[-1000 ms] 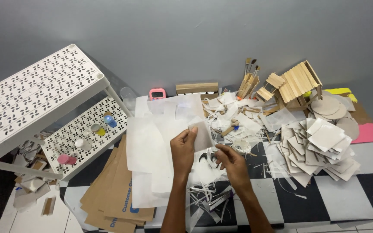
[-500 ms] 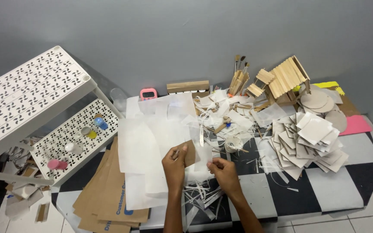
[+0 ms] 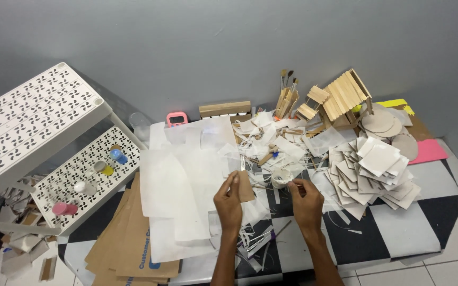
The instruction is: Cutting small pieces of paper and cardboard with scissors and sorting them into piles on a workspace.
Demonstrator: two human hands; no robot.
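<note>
My left hand pinches a small brown cardboard piece upright over the white paper sheets. A narrow white strip sticks up from the piece's top edge. My right hand is a hand's width to the right. Its thumb and forefinger are pinched on what looks like a thin pale sliver, just beside a small white cup. Both hands hover over the black-and-white checkered table, among paper scraps.
A white perforated shelf unit stands at left, with small paint bottles on its lower tier. Brown cardboard sheets overhang the front left. A pile of cardboard squares, a stick house, brushes, a pink timer and a pink sheet lie behind.
My hands have drawn apart: the right one let go of the piece and moved right toward the white cup. The left keeps the cardboard piece. The view has shifted slightly.
</note>
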